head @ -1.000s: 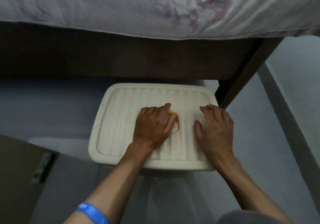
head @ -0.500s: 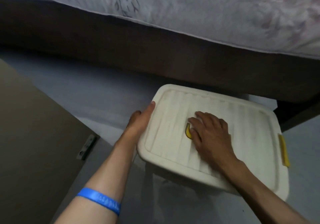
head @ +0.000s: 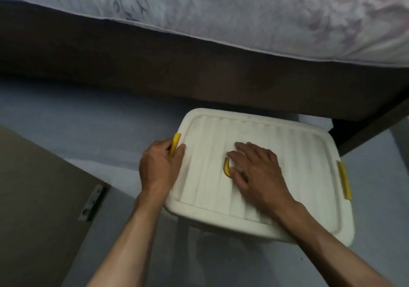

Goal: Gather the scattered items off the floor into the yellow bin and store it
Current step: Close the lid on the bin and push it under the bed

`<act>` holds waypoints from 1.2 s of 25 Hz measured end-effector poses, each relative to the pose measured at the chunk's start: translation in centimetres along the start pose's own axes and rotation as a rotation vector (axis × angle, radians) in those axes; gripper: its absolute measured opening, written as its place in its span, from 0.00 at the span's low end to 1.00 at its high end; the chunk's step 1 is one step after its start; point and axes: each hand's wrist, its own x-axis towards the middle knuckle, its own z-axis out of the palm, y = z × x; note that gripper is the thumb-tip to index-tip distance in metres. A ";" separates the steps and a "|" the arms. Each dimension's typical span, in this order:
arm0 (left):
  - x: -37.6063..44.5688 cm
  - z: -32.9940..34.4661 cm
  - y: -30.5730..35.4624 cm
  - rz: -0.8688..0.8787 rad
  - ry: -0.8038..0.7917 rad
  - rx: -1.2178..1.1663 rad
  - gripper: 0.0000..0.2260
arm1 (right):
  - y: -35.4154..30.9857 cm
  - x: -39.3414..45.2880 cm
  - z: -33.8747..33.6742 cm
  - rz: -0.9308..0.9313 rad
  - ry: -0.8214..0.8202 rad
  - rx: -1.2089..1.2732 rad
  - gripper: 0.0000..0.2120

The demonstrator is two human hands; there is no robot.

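The bin sits on the floor in front of the bed, closed by a ribbed cream lid point(head: 298, 153) with yellow parts. My left hand point(head: 159, 167) is at the lid's left edge, fingers wrapped on the yellow left latch point(head: 176, 141), which stands tilted up. My right hand point(head: 259, 173) lies flat on the middle of the lid, fingers spread, beside a small yellow handle point(head: 226, 168). A second yellow latch point(head: 344, 180) lies flat against the lid's right edge. The bin's body under the lid is mostly hidden.
A bed with a pale patterned mattress point(head: 221, 16) and a dark wooden frame point(head: 155, 74) runs across the top; its leg point(head: 374, 127) stands just right of the bin. A brown board point(head: 39, 198) lies at the left. Grey floor point(head: 77, 127) surrounds the bin.
My left hand has moved from the lid's left rim onto the yellow latch, which now shows raised. My right hand stays flat on the lid. The view has shifted slightly.
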 end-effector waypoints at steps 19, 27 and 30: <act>1.5 5.4 -0.1 -0.362 -0.237 -1.010 0.20 | 12.7 -4.6 1.5 0.858 0.784 1.263 0.27; 10.7 8.7 4.3 -0.552 -0.161 -0.856 0.15 | 16.9 3.3 1.0 0.817 0.706 1.249 0.22; 12.6 9.5 5.3 -0.586 -0.162 -0.854 0.12 | 18.0 5.2 0.7 0.845 0.703 1.265 0.27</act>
